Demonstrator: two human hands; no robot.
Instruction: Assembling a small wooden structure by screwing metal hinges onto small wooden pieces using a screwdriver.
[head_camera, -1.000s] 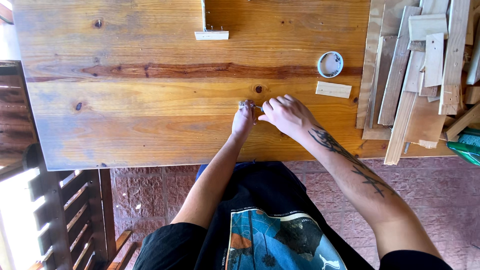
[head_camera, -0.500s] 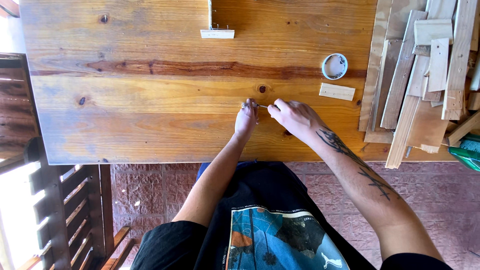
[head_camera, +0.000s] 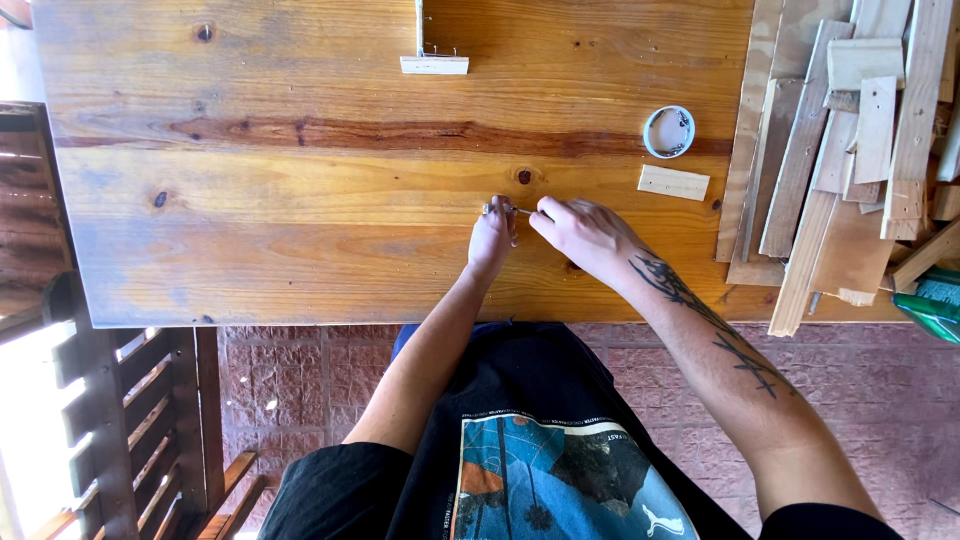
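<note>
Small thin metal piece (head_camera: 505, 209), looks like a nail or pin, too small to tell exactly. Silvery-grey, lying roughly flat and level, long axis running side to side just above the wooden table (head_camera: 300, 200). I pinch one end with my left hand (head_camera: 493, 238) and the other end with my right hand (head_camera: 585, 235), fingertips closed on it. It sits near the table's middle, toward the near edge, just beside a dark knot in the plank.

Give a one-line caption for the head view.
Both hands, left hand and right hand, pinch a small metal piece over a wooden table.
</note>
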